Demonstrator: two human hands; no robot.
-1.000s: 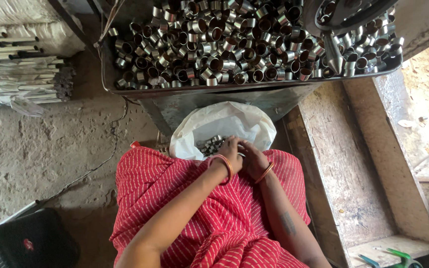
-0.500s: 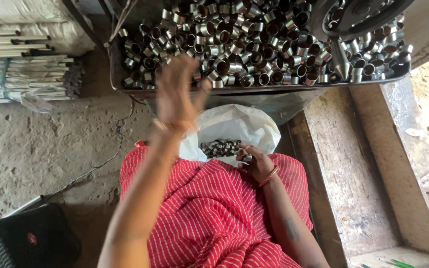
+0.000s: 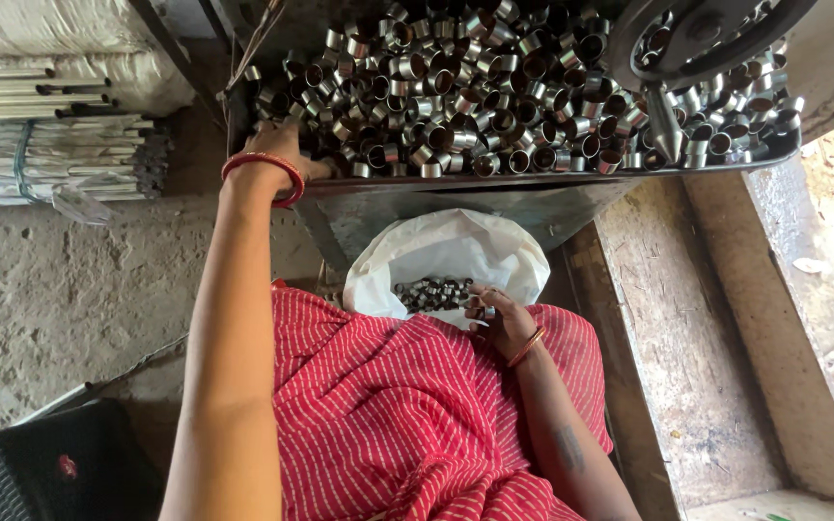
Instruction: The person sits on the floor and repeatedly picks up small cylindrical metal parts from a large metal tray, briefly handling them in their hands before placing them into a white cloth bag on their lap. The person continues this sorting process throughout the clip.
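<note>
Left hand [image 3: 287, 154], grip hidden, reaches into the tray [image 3: 552, 178] heaped with metal bushes [image 3: 494, 87]; right hand [image 3: 499, 323] pinches bushes over the partly filled white bag [image 3: 451, 256] below the tray.

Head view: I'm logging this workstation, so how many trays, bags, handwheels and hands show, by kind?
Metal tray: 1
White bag: 1
Black handwheel: 1
Hands: 2 (left hand, right hand)
Total: 5
The metal rings heaped in the tray and lying in the bag are too many to count.
</note>
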